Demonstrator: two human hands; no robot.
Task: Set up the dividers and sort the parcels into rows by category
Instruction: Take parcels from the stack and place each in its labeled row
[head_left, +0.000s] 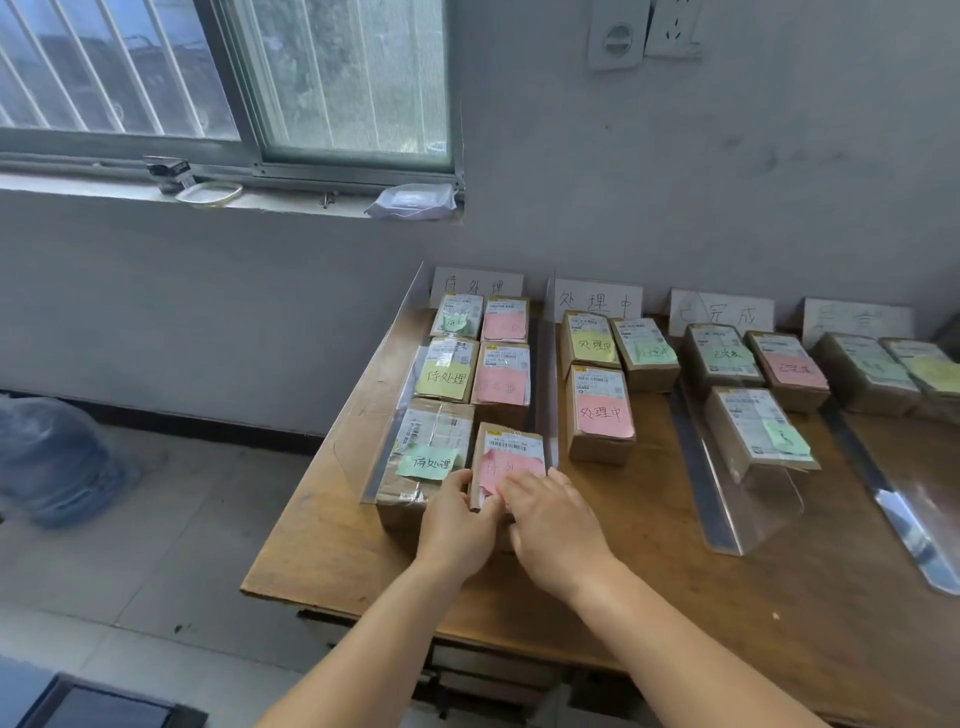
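Brown parcels with coloured sticky notes lie in rows on a wooden table (649, 571), split by clear acrylic dividers (546, 374). The nearest parcel of the leftmost row carries a pink note (506, 452). My left hand (457, 525) grips its near left edge and my right hand (553, 525) covers its near right corner. Beside it lies a larger parcel with a green note (428, 457). White handwritten signs (597, 301) stand at the back of each row. Another divider (727, 499) leans under a parcel with a green note (761, 431).
A third divider (893, 499) runs along the right. The table's left edge drops to a tiled floor where a blue water jug (57, 462) lies. A window sill (260, 200) holds a tape roll and a plastic bag.
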